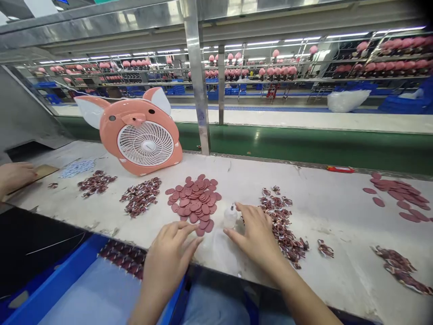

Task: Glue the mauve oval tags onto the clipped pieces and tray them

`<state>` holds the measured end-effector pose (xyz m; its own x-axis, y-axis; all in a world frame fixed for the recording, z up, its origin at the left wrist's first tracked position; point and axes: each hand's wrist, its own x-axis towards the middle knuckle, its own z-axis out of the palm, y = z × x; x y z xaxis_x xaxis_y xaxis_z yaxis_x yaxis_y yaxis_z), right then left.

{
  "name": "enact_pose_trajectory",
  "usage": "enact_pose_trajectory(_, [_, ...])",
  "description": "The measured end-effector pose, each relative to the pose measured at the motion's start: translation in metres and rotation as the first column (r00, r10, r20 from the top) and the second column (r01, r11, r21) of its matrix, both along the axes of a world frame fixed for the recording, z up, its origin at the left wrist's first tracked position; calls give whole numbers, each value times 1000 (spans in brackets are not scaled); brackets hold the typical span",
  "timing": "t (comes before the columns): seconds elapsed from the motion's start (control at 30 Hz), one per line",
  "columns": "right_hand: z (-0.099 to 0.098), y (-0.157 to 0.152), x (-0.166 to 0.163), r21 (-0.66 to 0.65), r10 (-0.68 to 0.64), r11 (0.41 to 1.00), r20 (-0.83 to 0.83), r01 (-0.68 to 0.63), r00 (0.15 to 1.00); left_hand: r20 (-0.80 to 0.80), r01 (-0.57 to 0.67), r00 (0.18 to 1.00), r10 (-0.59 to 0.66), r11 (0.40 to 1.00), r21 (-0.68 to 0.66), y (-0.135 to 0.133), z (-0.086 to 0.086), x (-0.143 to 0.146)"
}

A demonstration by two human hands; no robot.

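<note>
Reddish flat ovals [194, 201] overlap; left hand [169, 253] at their edge

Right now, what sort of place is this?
Probably a factory workshop: oval pieces piled on the worktable, a green conveyor-like strip behind it, and racks of pink items beyond.

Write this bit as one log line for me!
left hand: at reddish ovals | right hand: at small clear bottle, grip unclear | pig-shaped fan: standing farther back
</note>
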<state>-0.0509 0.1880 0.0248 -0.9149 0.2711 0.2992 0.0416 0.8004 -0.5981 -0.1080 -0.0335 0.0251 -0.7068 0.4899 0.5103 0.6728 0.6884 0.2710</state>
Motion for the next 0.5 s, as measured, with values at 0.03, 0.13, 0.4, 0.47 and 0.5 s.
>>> enact_pose_trajectory(0.03, [-2, -2, -2, 2, 6, 1000, 13, -6, 1000, 18, -5, 1000, 6, 999, -42, 0, -3, 0])
enact_pose_trajectory(0.13, [1, -3, -4, -15, 31, 999, 28, -31, 999, 45, -39, 998, 44, 992, -121, 5, -13, 0])
enact_pose_trajectory(0.4, [12, 14, 39, -191, 120, 973, -77, -133, 990, 4, -34, 999, 35, 992, -121, 8, -21, -2])
enact_pose_trajectory(0.47, [7, 17, 55, -233, 118, 962, -107, -141, 987, -14, -25, 1000, 23, 992, -123, 8, -20, 3])
enact_pose_trajectory(0.5, [3, 18, 63, -256, 118, 956, -118, -145, 986, -25, -16, 1000, 13, 992, -123, 8, -19, 7])
